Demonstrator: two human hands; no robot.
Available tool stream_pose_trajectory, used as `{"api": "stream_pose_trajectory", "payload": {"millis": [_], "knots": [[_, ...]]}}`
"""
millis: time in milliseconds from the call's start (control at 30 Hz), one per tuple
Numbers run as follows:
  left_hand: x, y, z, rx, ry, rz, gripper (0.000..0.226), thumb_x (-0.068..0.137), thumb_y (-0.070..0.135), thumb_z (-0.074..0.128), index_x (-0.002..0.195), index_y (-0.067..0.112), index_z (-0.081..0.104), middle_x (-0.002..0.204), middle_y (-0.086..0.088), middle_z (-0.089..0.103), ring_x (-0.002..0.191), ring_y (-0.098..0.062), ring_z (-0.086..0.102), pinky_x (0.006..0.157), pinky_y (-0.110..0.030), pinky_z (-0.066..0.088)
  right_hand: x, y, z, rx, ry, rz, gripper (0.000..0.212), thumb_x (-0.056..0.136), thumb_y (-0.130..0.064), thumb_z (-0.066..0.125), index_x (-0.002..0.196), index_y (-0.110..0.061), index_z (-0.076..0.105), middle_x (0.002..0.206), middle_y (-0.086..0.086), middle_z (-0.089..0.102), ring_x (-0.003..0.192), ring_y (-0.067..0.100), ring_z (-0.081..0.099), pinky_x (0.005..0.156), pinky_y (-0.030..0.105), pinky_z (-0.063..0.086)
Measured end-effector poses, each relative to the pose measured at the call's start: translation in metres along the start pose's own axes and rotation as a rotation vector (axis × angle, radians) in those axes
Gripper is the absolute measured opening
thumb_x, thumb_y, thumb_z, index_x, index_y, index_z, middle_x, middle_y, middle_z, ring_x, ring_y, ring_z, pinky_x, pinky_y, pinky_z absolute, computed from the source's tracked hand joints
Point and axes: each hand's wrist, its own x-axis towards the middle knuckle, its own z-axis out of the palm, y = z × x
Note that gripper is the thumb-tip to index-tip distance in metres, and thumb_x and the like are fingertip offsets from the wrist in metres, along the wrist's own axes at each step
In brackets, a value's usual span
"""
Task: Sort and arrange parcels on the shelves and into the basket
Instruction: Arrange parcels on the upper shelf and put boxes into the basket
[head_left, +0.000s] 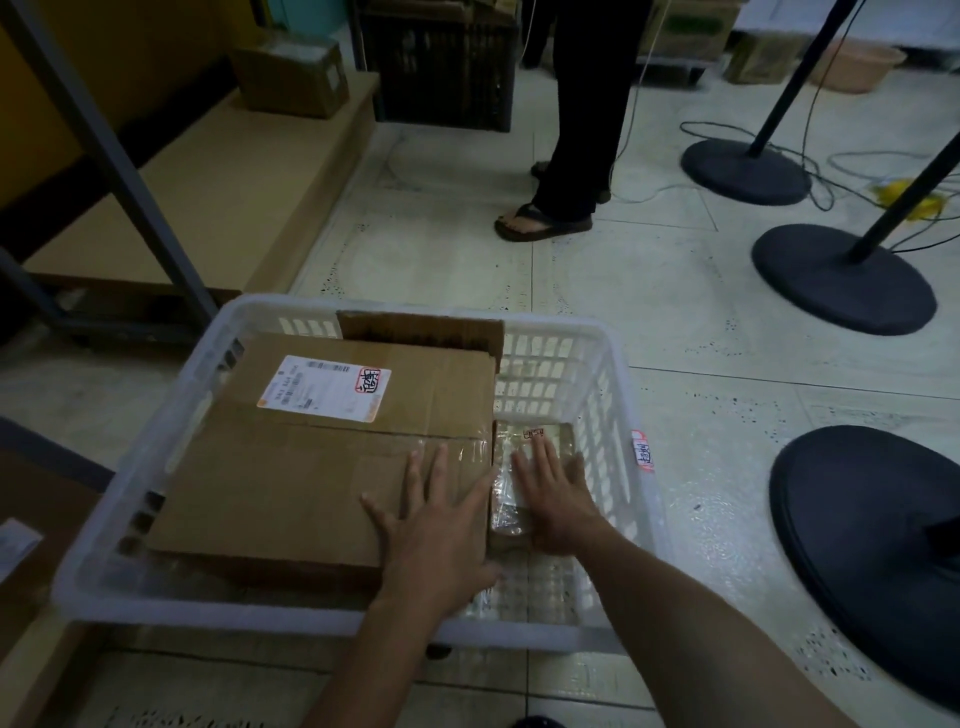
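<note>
A white plastic basket stands on the tiled floor in front of me. A large cardboard parcel with a white shipping label fills its left side. Behind it another cardboard box stands against the far wall. A small taped parcel lies low in the basket's right part. My left hand lies flat with spread fingers on the large parcel's near right corner. My right hand presses flat on the small parcel.
A low wooden shelf with a metal frame runs along the left, with a cardboard box at its far end. A person's legs in sandals stand ahead. Three round black stand bases and cables lie on the right.
</note>
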Motion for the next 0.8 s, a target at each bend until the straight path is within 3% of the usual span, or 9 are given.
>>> {"api": "stream_pose_trajectory", "payload": {"millis": [200,300,400,467,567,667,800], "knots": [[-0.002,-0.003,-0.003,-0.066,0.004,-0.045,0.103,0.067,0.07,0.058,0.14,0.046,-0.01,0.153,0.001,-0.026,0.138,-0.026,-0.026,0.099,-0.072,-0.01,0.003,-0.009,-0.021,-0.026,-0.068,0.038,0.101,0.086,-0.03,0.062,0.147,-0.014,-0.017,0.155,0.02,-0.017,0.144,0.036,-0.013,0.113,0.063,0.002],[-0.007,-0.01,-0.02,-0.2,0.019,-0.069,0.091,0.071,0.068,0.055,0.144,0.038,0.008,0.157,0.005,-0.008,0.143,-0.019,-0.01,0.108,-0.064,-0.001,-0.004,-0.001,-0.062,0.159,-0.039,0.02,0.111,0.075,-0.024,0.075,0.149,-0.015,-0.007,0.158,0.016,-0.004,0.146,0.032,0.0,0.116,0.053,0.008],[-0.017,-0.031,-0.059,-0.305,0.126,-0.131,0.076,0.078,0.054,0.06,0.141,0.028,0.027,0.154,0.0,0.018,0.141,-0.022,0.014,0.113,-0.053,0.018,-0.018,0.004,-0.123,0.322,0.144,0.035,0.095,0.078,-0.019,0.072,0.15,-0.013,0.01,0.157,0.012,0.016,0.142,0.029,0.023,0.113,0.041,0.029],[-0.028,-0.047,-0.097,-0.294,0.255,-0.17,0.068,0.081,0.047,0.06,0.139,0.023,0.034,0.149,-0.006,0.03,0.135,-0.026,0.026,0.11,-0.045,0.026,-0.027,-0.001,-0.172,0.396,0.28,0.036,0.08,0.082,-0.019,0.067,0.147,-0.011,0.022,0.151,0.011,0.032,0.135,0.028,0.035,0.106,0.039,0.037],[-0.053,-0.063,-0.169,-0.271,0.393,-0.233,0.061,0.082,0.041,0.059,0.135,0.019,0.04,0.138,-0.009,0.042,0.124,-0.026,0.037,0.099,-0.036,0.032,-0.044,-0.025,-0.248,0.505,0.402,-0.023,0.068,0.084,-0.021,0.062,0.144,-0.014,0.031,0.145,0.01,0.042,0.132,0.027,0.038,0.104,0.037,0.036],[-0.084,-0.065,-0.259,-0.157,0.477,-0.242,0.057,0.084,0.042,0.056,0.134,0.022,0.038,0.131,-0.003,0.043,0.117,-0.02,0.039,0.092,-0.03,0.033,-0.07,-0.061,-0.338,0.578,0.437,-0.119,0.066,0.084,-0.024,0.062,0.144,-0.015,0.034,0.144,0.007,0.044,0.132,0.024,0.039,0.104,0.034,0.035],[-0.141,-0.053,-0.379,-0.15,0.558,-0.314,0.056,0.082,0.046,0.056,0.131,0.024,0.039,0.126,0.001,0.043,0.112,-0.016,0.039,0.092,-0.03,0.035,-0.122,-0.111,-0.468,0.72,0.461,-0.218,0.063,0.08,-0.028,0.065,0.139,-0.022,0.042,0.132,0.004,0.057,0.117,0.022,0.054,0.091,0.031,0.043]]}}
